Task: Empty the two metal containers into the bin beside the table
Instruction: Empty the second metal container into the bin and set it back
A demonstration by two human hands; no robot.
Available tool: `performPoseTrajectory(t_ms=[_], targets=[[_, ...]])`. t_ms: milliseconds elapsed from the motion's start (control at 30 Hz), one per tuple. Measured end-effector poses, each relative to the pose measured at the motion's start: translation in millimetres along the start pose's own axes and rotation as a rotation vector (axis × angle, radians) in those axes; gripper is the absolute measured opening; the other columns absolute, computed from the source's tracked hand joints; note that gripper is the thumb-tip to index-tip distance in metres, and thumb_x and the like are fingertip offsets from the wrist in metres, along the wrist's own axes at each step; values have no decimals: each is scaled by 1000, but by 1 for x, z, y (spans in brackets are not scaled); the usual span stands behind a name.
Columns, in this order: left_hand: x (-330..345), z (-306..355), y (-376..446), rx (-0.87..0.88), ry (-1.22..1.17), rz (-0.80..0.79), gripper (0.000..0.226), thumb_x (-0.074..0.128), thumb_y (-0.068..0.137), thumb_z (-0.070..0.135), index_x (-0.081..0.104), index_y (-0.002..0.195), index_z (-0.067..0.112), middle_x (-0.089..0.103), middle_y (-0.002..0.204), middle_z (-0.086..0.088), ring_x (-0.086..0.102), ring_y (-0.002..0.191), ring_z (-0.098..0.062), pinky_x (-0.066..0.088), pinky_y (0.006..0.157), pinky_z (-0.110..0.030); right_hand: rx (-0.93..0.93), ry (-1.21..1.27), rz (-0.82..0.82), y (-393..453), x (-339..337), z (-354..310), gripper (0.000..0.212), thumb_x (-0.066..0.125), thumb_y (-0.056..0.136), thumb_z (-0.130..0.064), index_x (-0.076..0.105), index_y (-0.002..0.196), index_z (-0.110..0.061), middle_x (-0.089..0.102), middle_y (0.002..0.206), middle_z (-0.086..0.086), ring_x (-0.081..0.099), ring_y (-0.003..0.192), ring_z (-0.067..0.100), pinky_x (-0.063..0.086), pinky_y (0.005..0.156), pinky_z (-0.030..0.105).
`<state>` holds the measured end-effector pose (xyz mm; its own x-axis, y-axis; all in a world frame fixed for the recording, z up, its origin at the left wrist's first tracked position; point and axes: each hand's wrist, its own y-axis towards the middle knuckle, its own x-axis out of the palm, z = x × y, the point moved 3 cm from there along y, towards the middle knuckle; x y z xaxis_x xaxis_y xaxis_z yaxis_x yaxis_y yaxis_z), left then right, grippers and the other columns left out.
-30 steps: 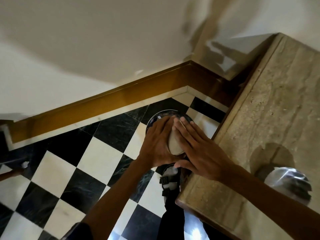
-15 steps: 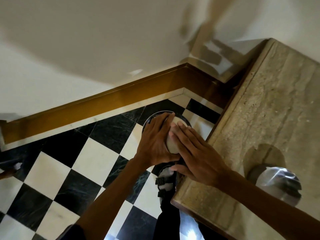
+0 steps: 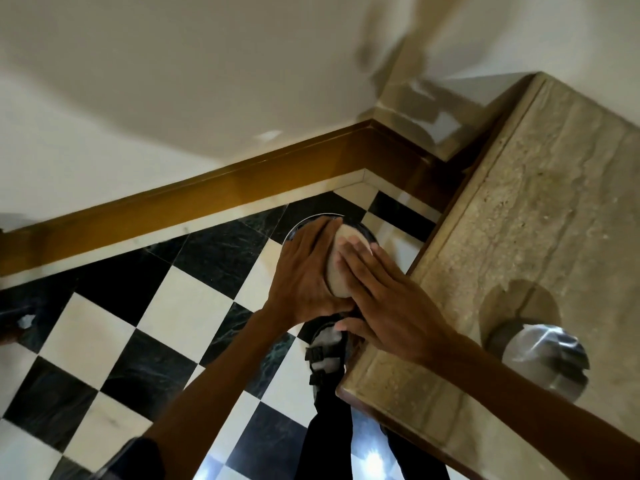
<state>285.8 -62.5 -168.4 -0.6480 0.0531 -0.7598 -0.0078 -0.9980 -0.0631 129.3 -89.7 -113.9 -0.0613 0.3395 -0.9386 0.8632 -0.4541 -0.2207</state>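
I hold one metal container tipped over, its pale round base facing me, above the dark round bin on the floor beside the table. My left hand wraps its left side. My right hand lies across its base, thumb below. The container's mouth and the inside of the bin are hidden by my hands. The second metal container, shiny and round, stands on the stone table near its front edge, right of my right forearm.
The floor is black and white chequered tile, and a brown skirting board runs along the wall. The bin sits in the corner between wall and table. My foot in a strapped sandal stands just below my hands by the table's corner.
Both hands stay on the tipped container over the bin, shifted slightly toward the wall. The view has drifted a little; the second container has not moved.
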Motion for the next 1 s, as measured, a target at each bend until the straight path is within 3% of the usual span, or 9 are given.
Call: performPoseTrajectory(t_ms=[233, 367, 533, 633, 733, 833, 867, 933, 1000], targets=[[-1, -2, 0, 31, 42, -33, 118, 65, 62, 80, 23, 151, 15, 31, 154, -6, 34, 140, -25, 27, 120, -43, -22, -27, -37, -1, 9, 0, 92, 34, 94, -68, 15, 155, -1, 15, 164, 21, 12, 153, 34, 28, 121, 52], [-7, 2, -1, 18, 41, 2, 115, 64, 66, 80, 32, 151, 11, 38, 154, -11, 35, 141, -25, 13, 123, -24, 11, 47, 127, -5, -3, -6, 78, 31, 99, -59, 22, 153, -2, 23, 162, 20, 20, 152, 34, 25, 123, 49], [-4, 6, 1, 7, 84, -28, 120, 70, 61, 78, 32, 152, 10, 40, 154, -13, 36, 141, -28, 34, 117, -50, 7, 47, -109, -4, 10, -1, 87, 31, 96, -66, 12, 156, -5, 14, 165, 17, 8, 154, 30, 25, 121, 52], [0, 10, -7, -71, -27, -10, 117, 63, 64, 85, 34, 150, 12, 41, 154, -12, 37, 141, -27, 34, 117, -50, 207, 367, 143, -10, -13, 0, 71, 29, 100, -56, 21, 155, -13, 22, 165, 11, 16, 153, 24, 29, 122, 40], [-2, 21, -12, -246, -302, 1, 107, 77, 64, 72, 37, 148, 21, 43, 151, -6, 45, 136, -24, 47, 108, -46, 583, 858, 421, -32, -33, 2, 52, 37, 102, -41, 34, 150, -21, 35, 159, 4, 33, 146, 13, 39, 109, 15], [-11, 81, -16, -491, -678, -49, 78, 80, 75, 51, 45, 142, 33, 52, 141, 1, 56, 122, -1, 53, 91, -17, 785, 1111, 573, -80, -44, 8, 39, 43, 103, -31, 49, 141, -22, 54, 142, -6, 49, 131, 2, 42, 100, 8], [-14, 92, -18, -570, -855, -36, 70, 77, 79, 49, 50, 140, 30, 58, 134, -1, 61, 118, -4, 54, 85, -14, 801, 1148, 574, -85, -39, 6, 36, 45, 103, -30, 51, 138, -23, 57, 137, -9, 52, 126, -1, 42, 97, 6], [-14, 107, -23, -747, -1276, -4, 62, 63, 87, 51, 54, 140, 20, 67, 128, -10, 65, 119, -23, 58, 83, -26, 827, 1167, 549, -92, -32, 5, 33, 51, 100, -28, 52, 133, -29, 59, 126, -19, 56, 116, -8, 42, 92, 4], [-12, 128, -27, -839, -1585, 18, 53, 46, 97, 49, 55, 140, 19, 68, 128, -11, 65, 117, -29, 58, 89, -44, 873, 1220, 510, -101, -25, 4, 32, 58, 98, -25, 55, 129, -33, 63, 117, -22, 61, 105, -8, 48, 87, 12]])
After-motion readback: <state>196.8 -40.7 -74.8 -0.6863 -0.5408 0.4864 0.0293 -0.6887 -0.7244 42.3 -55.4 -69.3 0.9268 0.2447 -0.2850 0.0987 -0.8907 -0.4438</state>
